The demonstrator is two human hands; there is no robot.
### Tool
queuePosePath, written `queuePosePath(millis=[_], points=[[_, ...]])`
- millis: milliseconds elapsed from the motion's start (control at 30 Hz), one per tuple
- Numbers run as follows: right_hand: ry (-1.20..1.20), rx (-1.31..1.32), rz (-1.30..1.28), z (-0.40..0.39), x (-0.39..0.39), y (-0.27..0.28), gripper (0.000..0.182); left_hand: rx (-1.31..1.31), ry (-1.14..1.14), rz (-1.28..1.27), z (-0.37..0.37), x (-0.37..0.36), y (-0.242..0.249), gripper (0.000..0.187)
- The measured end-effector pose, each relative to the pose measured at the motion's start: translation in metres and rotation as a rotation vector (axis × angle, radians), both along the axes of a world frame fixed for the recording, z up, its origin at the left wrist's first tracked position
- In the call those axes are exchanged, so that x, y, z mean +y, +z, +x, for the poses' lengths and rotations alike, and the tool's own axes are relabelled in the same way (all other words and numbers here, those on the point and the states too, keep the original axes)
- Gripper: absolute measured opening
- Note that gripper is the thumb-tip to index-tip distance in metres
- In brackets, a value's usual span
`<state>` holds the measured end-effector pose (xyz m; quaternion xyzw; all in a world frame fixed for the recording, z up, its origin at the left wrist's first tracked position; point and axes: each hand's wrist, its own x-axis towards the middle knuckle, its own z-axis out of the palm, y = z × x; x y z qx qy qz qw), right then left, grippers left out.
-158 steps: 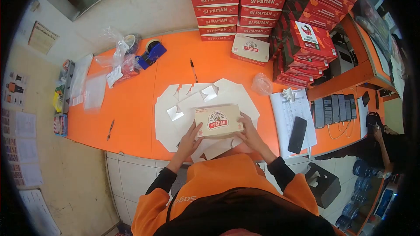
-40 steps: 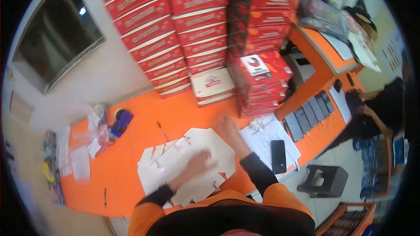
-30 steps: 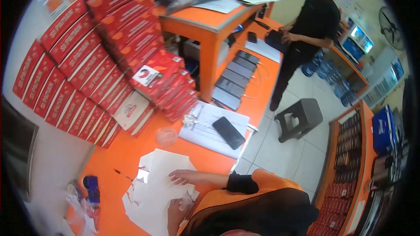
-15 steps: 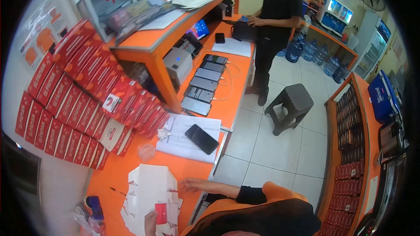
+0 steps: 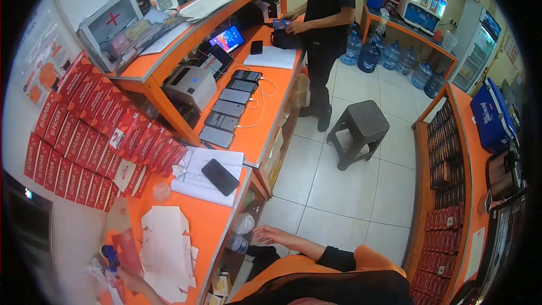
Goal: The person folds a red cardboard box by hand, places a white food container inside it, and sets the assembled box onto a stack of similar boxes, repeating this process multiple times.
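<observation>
Fingers apart and empty, my right hand (image 5: 270, 234) hangs beyond the counter's edge, near a shelf with cups. My left hand (image 5: 131, 281) is at the lower left, beside a blue object (image 5: 110, 257) and clear plastic; its fingertips are blurred, so a grip cannot be made out. A white cut cardboard sheet (image 5: 165, 248) with slotted edges lies flat on the orange counter (image 5: 226, 227). Left of it is a blurred red piece (image 5: 128, 251).
Red boxes (image 5: 79, 152) are stacked at the left. A black phone (image 5: 219, 177) lies on papers (image 5: 195, 164); several more phones (image 5: 226, 107) line the counter. A person in black (image 5: 330, 22) stands near a stool (image 5: 361, 130). Shelves (image 5: 446, 209) stand at the right.
My left hand has moved left off the cardboard, and the red piece no longer lies on the sheet. My right hand now shows beyond the counter edge. The view has shifted.
</observation>
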<state>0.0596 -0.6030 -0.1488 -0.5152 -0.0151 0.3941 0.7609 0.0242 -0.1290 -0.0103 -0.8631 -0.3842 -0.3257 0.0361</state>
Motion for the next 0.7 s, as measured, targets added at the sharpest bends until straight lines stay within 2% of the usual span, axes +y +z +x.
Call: queuePosePath(millis=[133, 200, 267, 333, 367, 400, 467, 533, 633, 700], points=[[0.029, 0.012, -0.028, -0.009, -0.021, -0.017, 0.048, -0.09, -0.119, 0.239, -0.013, 0.016, 0.022, 0.019], [0.072, -0.044, -0.021, -0.017, -0.021, -0.047, 0.046, -0.174, -0.187, 0.306, -0.023, 0.031, 0.024, 0.017], [0.136, -0.169, 0.005, -0.035, -0.012, -0.127, 0.044, -0.21, -0.286, 0.365, -0.023, 0.002, 0.043, 0.016], [0.393, -0.397, -0.069, -0.061, -0.004, -0.229, 0.044, -0.216, -0.452, 0.451, -0.015, -0.042, 0.064, 0.015], [0.447, -0.415, -0.18, -0.069, -0.007, -0.256, 0.044, -0.202, -0.57, 0.508, -0.005, -0.065, 0.074, 0.014], [0.439, -0.326, -0.33, -0.071, -0.017, -0.262, 0.044, -0.186, -0.689, 0.567, 0.011, -0.089, 0.078, 0.013], [0.287, -0.029, -0.607, -0.073, -0.043, -0.261, 0.044, -0.117, -0.9, 0.516, 0.048, -0.14, 0.076, 0.012], [0.159, 0.079, -0.714, -0.072, -0.058, -0.27, 0.043, -0.015, -1.119, 0.464, 0.074, -0.183, 0.065, 0.012], [-0.039, 0.2, -0.809, -0.07, -0.068, -0.294, 0.043, -0.07, -1.492, 0.187, 0.113, -0.216, -0.016, 0.016], [-0.136, 0.247, -0.838, -0.066, -0.064, -0.313, 0.043, 0.047, -1.61, -0.028, 0.13, -0.241, -0.07, 0.017]])
